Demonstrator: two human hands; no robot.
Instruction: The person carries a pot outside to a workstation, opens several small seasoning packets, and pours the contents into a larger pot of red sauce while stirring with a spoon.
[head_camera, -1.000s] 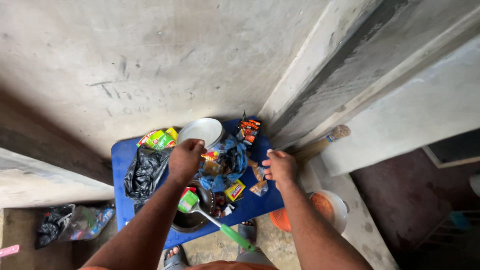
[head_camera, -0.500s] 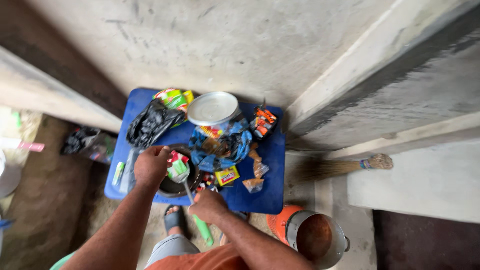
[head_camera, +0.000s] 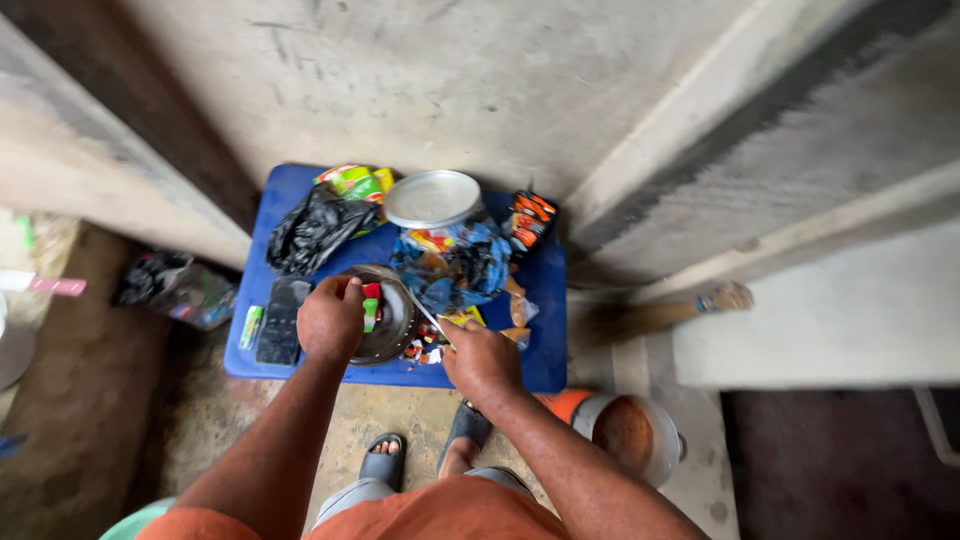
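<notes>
Bare concrete walls (head_camera: 480, 90), dirt floor (head_camera: 90, 400)

Both hands (head_camera: 330, 320) at pan (head_camera: 390, 325) on blue table (head_camera: 545, 300)

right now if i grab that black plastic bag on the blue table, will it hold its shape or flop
The black plastic bag would likely flop: it lies crumpled and creased. It probably feels light, though its contents are hidden. Its glossy film may slide on the blue table.

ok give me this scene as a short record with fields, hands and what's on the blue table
left hand: over the dark round metal pan, fingers at its rim by a small red and green packet
right hand: closed on the spoon handle reaching into the pan
table: blue plastic table
behind pan: round silver metal lid, crumpled black plastic bag, blue plastic bag of sachets
floor, right: metal pot, straw broom
</notes>
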